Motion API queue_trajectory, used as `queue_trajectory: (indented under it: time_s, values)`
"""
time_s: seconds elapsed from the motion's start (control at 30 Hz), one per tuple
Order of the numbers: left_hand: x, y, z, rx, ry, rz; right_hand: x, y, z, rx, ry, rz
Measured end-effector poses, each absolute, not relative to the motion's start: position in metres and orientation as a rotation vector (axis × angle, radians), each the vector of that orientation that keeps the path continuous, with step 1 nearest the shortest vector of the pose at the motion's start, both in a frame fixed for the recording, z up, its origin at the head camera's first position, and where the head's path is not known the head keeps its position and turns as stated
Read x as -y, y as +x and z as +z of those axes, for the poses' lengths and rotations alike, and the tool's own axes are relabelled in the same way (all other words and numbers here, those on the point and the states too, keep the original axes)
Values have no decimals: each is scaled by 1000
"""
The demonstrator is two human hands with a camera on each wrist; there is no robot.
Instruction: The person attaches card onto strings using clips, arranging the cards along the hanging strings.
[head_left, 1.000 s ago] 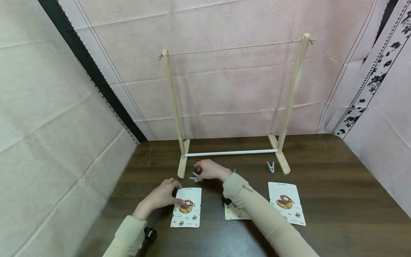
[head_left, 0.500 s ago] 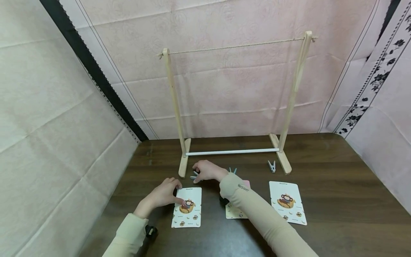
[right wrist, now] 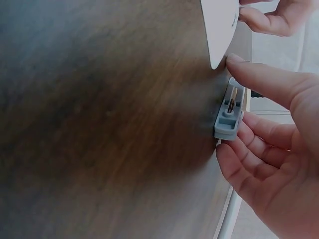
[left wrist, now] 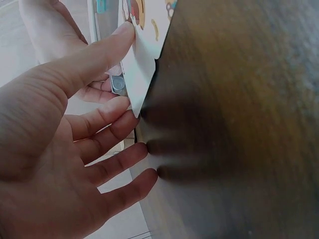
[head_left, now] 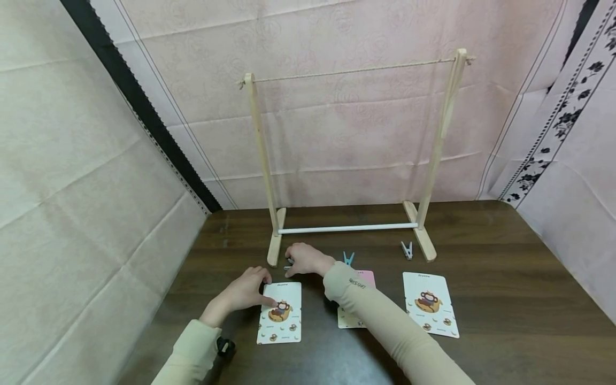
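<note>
A white card (head_left: pixel 279 329) printed with a monkey lies on the table at the left. My left hand (head_left: pixel 240 293) rests at its upper left corner, thumb on the card's face and relaxed fingertips along the edge, as the left wrist view shows. Just beyond this card, my right hand (head_left: pixel 308 259) has its fingers bent round a grey-blue clothespin (right wrist: pixel 230 112). In the right wrist view the thumb tip is by one end of the clothespin and the fingertips are at its other end and side. From the head, the hand mostly hides it.
A wooden stand (head_left: pixel 262 155) with a string (head_left: pixel 356 71) rises behind the hands. A blue clothespin (head_left: pixel 348 259) and a grey one (head_left: pixel 407 250) lie before it. A pink-and-yellow card (head_left: pixel 350 320) is partly under the right sleeve; another monkey card (head_left: pixel 430 305) lies right.
My right hand has shifted slightly left round the clothespin, and its sleeve uncovers more of the blue clothespin and the pink card. My left hand stays nearly still on the card.
</note>
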State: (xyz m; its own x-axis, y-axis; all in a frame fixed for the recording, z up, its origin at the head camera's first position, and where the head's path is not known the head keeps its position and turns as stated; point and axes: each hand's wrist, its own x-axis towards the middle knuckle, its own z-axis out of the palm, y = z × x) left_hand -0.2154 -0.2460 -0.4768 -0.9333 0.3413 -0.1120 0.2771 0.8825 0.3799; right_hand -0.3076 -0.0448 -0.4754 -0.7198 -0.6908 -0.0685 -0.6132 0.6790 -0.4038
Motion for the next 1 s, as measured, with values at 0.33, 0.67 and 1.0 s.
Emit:
queue_trajectory:
  time_s: [0.33,0.67,1.0]
  values:
    - [245,-214,-476,-2878,455,567,46,-307,-476,-2656,-1013,-600]
    - [244,-215,-475,-2865,481,607,43,-306,-474,-2658,-1022,-586]
    - [241,-217,-464,-2820,513,713,40,-306,-469,-2666,-1059,-656]
